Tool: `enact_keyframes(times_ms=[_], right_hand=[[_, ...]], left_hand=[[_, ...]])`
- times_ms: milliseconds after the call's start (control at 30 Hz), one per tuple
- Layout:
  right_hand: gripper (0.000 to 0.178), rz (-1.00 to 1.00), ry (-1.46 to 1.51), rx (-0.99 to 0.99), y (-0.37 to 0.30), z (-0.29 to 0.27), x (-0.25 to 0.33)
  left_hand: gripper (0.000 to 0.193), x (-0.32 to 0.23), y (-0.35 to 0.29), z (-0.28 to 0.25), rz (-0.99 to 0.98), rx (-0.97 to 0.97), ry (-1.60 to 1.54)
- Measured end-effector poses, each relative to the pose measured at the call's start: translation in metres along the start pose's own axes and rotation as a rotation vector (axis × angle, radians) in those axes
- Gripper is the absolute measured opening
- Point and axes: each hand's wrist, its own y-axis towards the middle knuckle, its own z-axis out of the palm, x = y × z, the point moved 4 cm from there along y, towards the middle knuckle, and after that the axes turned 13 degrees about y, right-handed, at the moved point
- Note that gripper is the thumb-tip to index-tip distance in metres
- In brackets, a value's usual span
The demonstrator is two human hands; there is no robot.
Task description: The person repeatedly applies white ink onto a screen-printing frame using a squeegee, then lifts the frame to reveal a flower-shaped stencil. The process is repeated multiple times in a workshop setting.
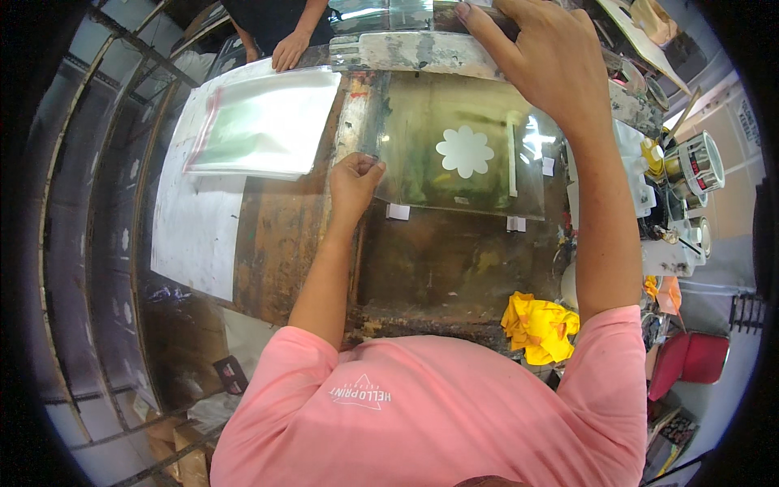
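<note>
My left hand point(355, 183) pinches the left edge of a clear plastic sheet point(418, 105) on the worktable. A white flower shape point(465, 152) and a pale vertical strip point(513, 154) show on the greenish area of the sheet. Small white card tabs point(398, 212) sit along its near and right edges. Stretched up to the far side, my right hand point(556, 57) holds the dark bar of a frame point(448, 18), thumb on one side; its fingertips are partly cut off at the picture's top. Below that bar runs a paint-stained pale board point(414, 52).
A stack of clear sheets point(264, 126) lies on white paper point(195, 235) at left, beside a co-worker's hand point(290, 51). Crumpled yellow cloth point(541, 327) rests at the near right edge. Cans point(696, 162) and tubs stand at right; a metal rack point(89, 227) fills the far left.
</note>
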Motion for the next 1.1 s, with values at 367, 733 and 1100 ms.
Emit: enact_keyframes(times_ms=[367,733,1100], right_hand=[[0.052,0.025,-0.005,0.011,-0.001,0.001,-0.002],[0.054,0.054,0.005,0.047,-0.001,0.001,-0.002],[0.052,0.05,0.014,0.039,-0.001,0.002,-0.002]], left_hand=[[0.029,0.003,0.002,0.002,-0.086,0.129,-0.194],[0.041,-0.006,-0.002,0.0,-0.103,0.084,-0.135],[0.031,-0.002,-0.003,0.004,0.023,0.057,-0.097]])
